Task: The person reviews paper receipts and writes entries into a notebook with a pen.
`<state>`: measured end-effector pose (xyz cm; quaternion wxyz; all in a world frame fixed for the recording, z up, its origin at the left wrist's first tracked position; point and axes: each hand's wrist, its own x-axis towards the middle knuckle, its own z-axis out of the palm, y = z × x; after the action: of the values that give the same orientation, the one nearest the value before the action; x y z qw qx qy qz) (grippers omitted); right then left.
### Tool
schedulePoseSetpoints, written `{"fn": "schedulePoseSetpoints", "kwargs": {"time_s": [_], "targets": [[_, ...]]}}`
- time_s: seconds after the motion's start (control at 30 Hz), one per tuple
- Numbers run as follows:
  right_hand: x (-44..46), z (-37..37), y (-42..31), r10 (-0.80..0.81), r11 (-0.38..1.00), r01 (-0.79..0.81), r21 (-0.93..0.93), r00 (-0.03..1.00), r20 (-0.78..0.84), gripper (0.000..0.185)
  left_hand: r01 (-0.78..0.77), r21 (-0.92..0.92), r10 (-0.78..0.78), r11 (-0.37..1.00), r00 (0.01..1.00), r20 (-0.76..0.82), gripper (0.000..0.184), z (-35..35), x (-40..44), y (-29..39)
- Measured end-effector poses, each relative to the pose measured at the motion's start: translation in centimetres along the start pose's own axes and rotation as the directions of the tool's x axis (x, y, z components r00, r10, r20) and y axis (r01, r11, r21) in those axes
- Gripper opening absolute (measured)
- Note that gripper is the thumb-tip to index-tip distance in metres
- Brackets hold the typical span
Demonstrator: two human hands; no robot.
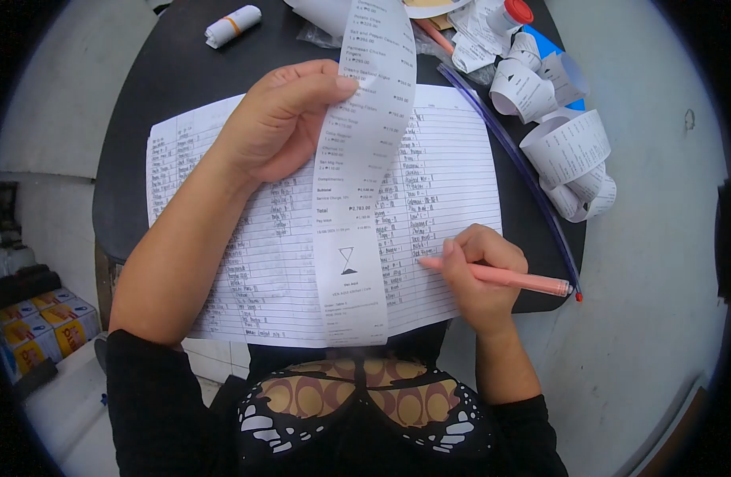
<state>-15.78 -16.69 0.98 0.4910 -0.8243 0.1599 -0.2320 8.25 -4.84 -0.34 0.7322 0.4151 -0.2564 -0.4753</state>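
Note:
A long printed receipt (353, 183) hangs over an open lined notebook (453, 175) covered with handwritten columns. My left hand (290, 119) pinches the receipt's left edge near its upper part, thumb on top. My right hand (489, 274) is closed around a pink pen (520, 279), whose tip points left at the handwriting on the right page. The receipt covers the middle of the notebook, and its lower end reaches the notebook's bottom edge.
Curled receipts (568, 147) lie at the right edge of the dark table (143, 103), near a red cap (518, 10). A blue-purple strip (524, 163) runs beside the notebook. A banded paper roll (233, 26) lies at the upper left. Boxes (52, 326) stand below left.

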Motion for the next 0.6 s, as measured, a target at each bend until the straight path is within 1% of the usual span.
{"fn": "schedulePoseSetpoints", "kwargs": {"time_s": [0.1, 0.2, 0.3, 0.33, 0.4, 0.43, 0.5, 0.6], "targets": [[-0.1, -0.06, -0.05, 0.036, 0.999, -0.036, 0.029, 0.999, 0.006, 0.025, -0.002, 0.003, 0.002, 1.0, 1.0, -0.018, 0.035, 0.07, -0.01, 0.0], [-0.1, 0.07, -0.13, 0.015, 1.0, -0.015, 0.011, 1.0, 0.005, 0.025, 0.002, -0.017, -0.003, 1.0, 1.0, -0.023, 0.035, 0.1, 0.09, -0.09], [-0.06, 0.1, 0.04, 0.024, 0.999, -0.023, 0.045, 0.999, -0.036, 0.024, 0.004, -0.024, -0.004, 1.0, 1.0, -0.001, 0.036, -0.03, 0.07, -0.06], [-0.06, 0.06, 0.01, 0.018, 0.999, -0.018, 0.028, 1.0, -0.018, 0.026, 0.004, -0.023, -0.004, 1.0, 1.0, 0.009, 0.036, -0.1, 0.05, -0.03], [-0.06, -0.1, -0.1, 0.008, 1.0, -0.008, -0.006, 1.0, 0.017, 0.029, 0.019, -0.086, -0.015, 0.996, 0.999, 0.046, 0.026, -0.06, -0.02, 0.18], [-0.06, -0.12, -0.13, 0.013, 1.0, -0.013, 0.006, 1.0, 0.014, 0.029, 0.027, -0.117, -0.019, 0.993, 0.998, 0.064, 0.02, -0.01, -0.04, 0.3], [-0.05, -0.12, -0.16, 0.022, 0.999, -0.022, 0.03, 1.0, 0.009, 0.029, 0.034, -0.111, -0.028, 0.993, 0.998, 0.054, 0.021, 0.15, -0.06, 0.4], [-0.08, -0.18, 0.27, -0.023, 1.0, 0.023, -0.021, 1.0, -0.001, 0.026, 0.037, -0.113, -0.031, 0.993, 0.998, 0.054, 0.021, 0.15, -0.07, 0.35]]}}
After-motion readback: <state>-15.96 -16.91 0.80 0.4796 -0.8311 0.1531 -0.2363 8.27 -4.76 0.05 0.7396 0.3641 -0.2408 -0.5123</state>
